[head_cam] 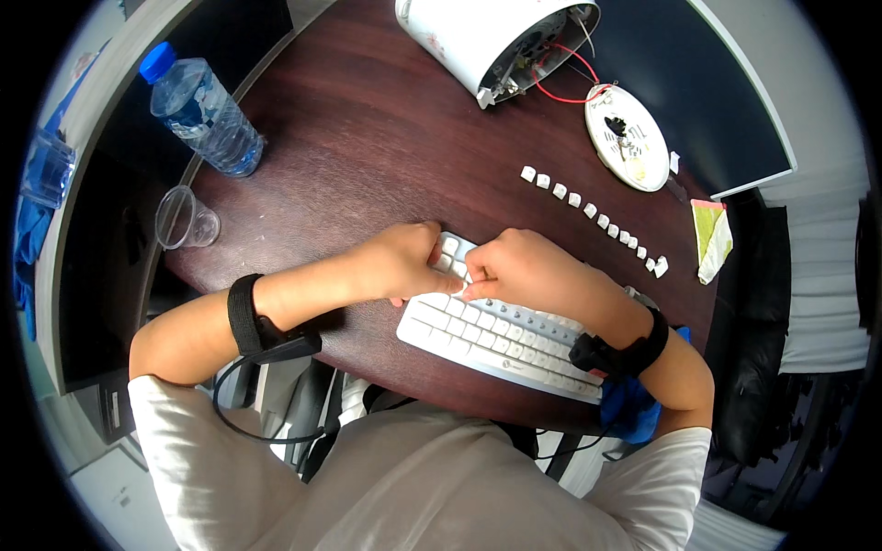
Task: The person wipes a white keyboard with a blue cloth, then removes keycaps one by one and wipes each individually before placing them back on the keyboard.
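A white keyboard (pixel 510 348) lies at a slant near the table's front edge. One of its rows shows bare switches (pixel 524 317) without keycaps. My left hand (pixel 410 258) grips the keyboard's left end, its thumb resting over the keys. From the right, my right hand (pixel 527 265) reaches across the upper keys. Its thumb and forefinger pinch at a white keycap (pixel 462 285) beside my left thumb, and the fingers partly hide it. Beyond the keyboard, several loose white keycaps (pixel 590 211) form a slanting line on the table.
A plastic water bottle (pixel 207 117) and a clear cup (pixel 187 219) stand at the left. Ahead lies an opened white appliance (pixel 448 34), joined by red wires to its round base (pixel 630 141). A crumpled wrapper (pixel 712 241) is at the right, near a dark panel (pixel 696 89).
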The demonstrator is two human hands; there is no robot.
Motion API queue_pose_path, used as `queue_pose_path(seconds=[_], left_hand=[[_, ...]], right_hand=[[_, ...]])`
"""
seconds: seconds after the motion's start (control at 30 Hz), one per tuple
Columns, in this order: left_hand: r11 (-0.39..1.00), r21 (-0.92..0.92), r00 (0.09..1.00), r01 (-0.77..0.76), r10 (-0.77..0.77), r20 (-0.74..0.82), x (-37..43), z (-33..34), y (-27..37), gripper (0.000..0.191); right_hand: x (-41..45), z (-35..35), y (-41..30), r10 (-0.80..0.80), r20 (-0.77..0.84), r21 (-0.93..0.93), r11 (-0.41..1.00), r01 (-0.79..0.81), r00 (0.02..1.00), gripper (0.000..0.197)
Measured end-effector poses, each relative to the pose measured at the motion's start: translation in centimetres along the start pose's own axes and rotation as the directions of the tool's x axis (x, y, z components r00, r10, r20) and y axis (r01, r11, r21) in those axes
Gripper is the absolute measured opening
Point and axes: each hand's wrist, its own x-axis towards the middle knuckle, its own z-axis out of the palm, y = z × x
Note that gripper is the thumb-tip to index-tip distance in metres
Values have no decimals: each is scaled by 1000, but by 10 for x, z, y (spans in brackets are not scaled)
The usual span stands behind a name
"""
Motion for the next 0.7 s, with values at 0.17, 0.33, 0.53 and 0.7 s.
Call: queue_pose_path(seconds=[0.17, 0.33, 0.53, 0.7], left_hand=[[1000, -13, 999, -13, 13, 31, -1, -3, 2, 45], [1000, 12, 1000, -19, 19, 6, -2, -2, 4, 42], [997, 65, 999, -38, 40, -26, -4, 0, 7, 40], [989, 134, 996, -68, 75, -47, -9, -1, 11, 46]], right_hand=[[-3, 8, 3, -82, -89, 34, 996, 85, 993, 17], [-7, 21, 2, -40, -137, -1, 999, 41, 990, 13], [-2, 23, 3, -26, -149, 24, 999, 30, 989, 5], [11, 14, 7, -25, -16, -3, 1000, 24, 1000, 5]])
